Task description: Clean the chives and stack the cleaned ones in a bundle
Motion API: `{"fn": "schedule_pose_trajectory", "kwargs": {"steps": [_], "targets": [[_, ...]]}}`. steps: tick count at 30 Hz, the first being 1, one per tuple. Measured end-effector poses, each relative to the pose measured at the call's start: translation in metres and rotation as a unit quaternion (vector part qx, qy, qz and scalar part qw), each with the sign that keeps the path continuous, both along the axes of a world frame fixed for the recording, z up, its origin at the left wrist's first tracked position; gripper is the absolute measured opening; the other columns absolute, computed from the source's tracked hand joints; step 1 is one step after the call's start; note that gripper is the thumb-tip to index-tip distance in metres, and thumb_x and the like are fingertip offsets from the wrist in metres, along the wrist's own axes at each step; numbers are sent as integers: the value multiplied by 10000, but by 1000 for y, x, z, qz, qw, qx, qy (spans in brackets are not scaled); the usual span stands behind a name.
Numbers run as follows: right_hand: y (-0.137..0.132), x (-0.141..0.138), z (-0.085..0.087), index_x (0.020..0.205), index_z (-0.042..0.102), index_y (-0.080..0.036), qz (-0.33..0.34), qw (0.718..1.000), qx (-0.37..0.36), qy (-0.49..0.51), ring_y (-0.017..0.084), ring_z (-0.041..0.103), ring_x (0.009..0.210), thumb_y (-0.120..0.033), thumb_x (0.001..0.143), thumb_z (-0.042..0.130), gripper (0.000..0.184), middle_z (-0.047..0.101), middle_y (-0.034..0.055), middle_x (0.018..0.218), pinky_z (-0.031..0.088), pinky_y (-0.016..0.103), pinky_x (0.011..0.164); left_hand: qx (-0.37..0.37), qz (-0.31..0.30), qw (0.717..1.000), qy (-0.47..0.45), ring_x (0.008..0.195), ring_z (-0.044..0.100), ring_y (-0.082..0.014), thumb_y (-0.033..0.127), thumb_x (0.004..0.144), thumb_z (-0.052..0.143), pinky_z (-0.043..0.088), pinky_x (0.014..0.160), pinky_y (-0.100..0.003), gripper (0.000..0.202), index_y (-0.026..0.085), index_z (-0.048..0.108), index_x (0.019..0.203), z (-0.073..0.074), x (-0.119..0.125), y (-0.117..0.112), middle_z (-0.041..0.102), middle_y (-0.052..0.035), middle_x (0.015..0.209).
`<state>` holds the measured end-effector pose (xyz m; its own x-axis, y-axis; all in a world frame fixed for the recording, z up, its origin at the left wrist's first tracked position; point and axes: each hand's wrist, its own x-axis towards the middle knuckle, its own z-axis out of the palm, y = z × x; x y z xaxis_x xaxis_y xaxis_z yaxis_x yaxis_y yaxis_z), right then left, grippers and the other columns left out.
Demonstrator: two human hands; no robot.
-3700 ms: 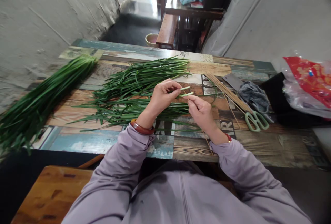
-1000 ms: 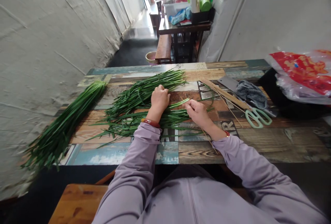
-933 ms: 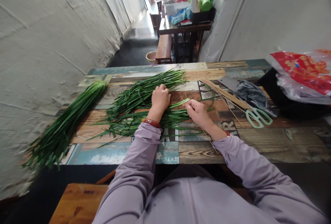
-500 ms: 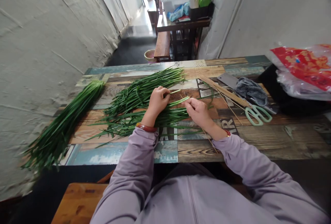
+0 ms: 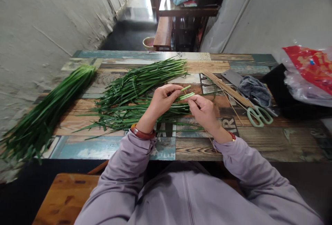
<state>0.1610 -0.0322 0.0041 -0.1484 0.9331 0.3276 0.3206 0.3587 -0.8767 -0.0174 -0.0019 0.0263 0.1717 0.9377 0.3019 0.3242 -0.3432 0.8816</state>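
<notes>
My left hand (image 5: 166,101) is closed around a few garlic chives, whose pale stalk ends (image 5: 186,96) point right out of its fingers. My right hand (image 5: 203,111) is pinched at those ends, with a thin bamboo skewer (image 5: 209,137) running beneath its palm and its tip showing by the stalks. Under both hands lies a loose spread of chives (image 5: 124,116). Just behind it is another pile of chives (image 5: 140,83). A larger bunch (image 5: 59,104) lies at the table's left end.
Right of my hands lie several bamboo skewers (image 5: 225,88), green-handled scissors (image 5: 258,116), a grey cloth (image 5: 255,90) and a flat metal blade (image 5: 231,76). A red and clear plastic bag (image 5: 311,69) sits at the right edge. Beyond the table (image 5: 246,142) stand a bench (image 5: 164,33) and a basket (image 5: 148,42).
My left hand has moved right along the stalks, closer to my right hand, and the stalk ends lie nearer together. The view has tipped down slightly.
</notes>
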Motion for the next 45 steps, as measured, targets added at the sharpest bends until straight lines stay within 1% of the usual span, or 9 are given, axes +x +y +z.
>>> {"fn": "schedule_pose_trajectory", "kwargs": {"steps": [3,8,13,19,24,27,35,39,45], "targets": [[1,0,-3,855,660,-188,0,1000,-15,9,120,509,558,-357,929,519,232,564,-18,598,390,241,552,3,0,1000,-7,843,653,-166,291,887,618,482,766,-263,221,143,776,936,0,2,-1,753,-64,933],[1,1,-7,844,642,-197,3,999,-25,19,116,479,538,-396,935,527,247,530,-24,582,368,237,524,5,7,1000,0,767,612,-144,291,875,623,451,711,-253,205,138,756,846,1,3,-1,726,-45,842],[1,0,-7,841,644,-197,4,999,-29,18,112,456,523,-388,930,527,241,488,-35,559,350,237,515,15,16,1000,8,692,543,-118,257,863,616,406,656,-246,180,139,729,787,4,4,-2,675,-24,769],[0,-1,-6,854,653,-189,1,999,-34,12,107,421,507,-383,919,528,240,471,-46,540,341,237,510,20,27,999,7,689,530,-115,245,864,607,396,652,-246,168,147,715,781,3,4,-2,653,-13,751],[1,-1,-5,862,660,-196,-6,999,-36,-4,120,461,534,-396,918,516,252,515,-29,561,368,242,527,21,39,999,11,661,504,-112,258,868,599,378,623,-250,182,151,712,774,0,4,0,625,-7,721],[1,-1,-4,844,644,-205,-7,999,-39,-10,124,467,539,-407,917,509,254,511,-26,563,365,244,527,22,42,999,15,666,505,-119,267,866,599,376,623,-255,185,156,709,767,1,4,-1,626,-11,723],[2,-1,-11,848,642,-207,-13,999,-44,-6,125,483,539,-414,931,505,262,504,-32,561,368,244,534,62,50,996,43,721,550,-133,211,859,609,423,694,-268,148,162,713,768,2,6,-2,657,-20,761],[2,-2,-12,849,643,-202,-13,999,-36,-3,127,513,559,-389,933,505,246,544,-24,588,384,245,552,67,51,995,51,722,551,-135,216,865,602,413,672,-264,157,161,716,772,0,6,-1,645,-21,751],[2,-2,-7,845,662,-210,-25,999,-14,-30,149,587,621,-351,925,499,230,595,-9,613,422,257,596,61,39,996,48,698,536,-133,221,851,612,403,658,-265,164,162,698,724,0,6,-1,624,-15,717]]}}
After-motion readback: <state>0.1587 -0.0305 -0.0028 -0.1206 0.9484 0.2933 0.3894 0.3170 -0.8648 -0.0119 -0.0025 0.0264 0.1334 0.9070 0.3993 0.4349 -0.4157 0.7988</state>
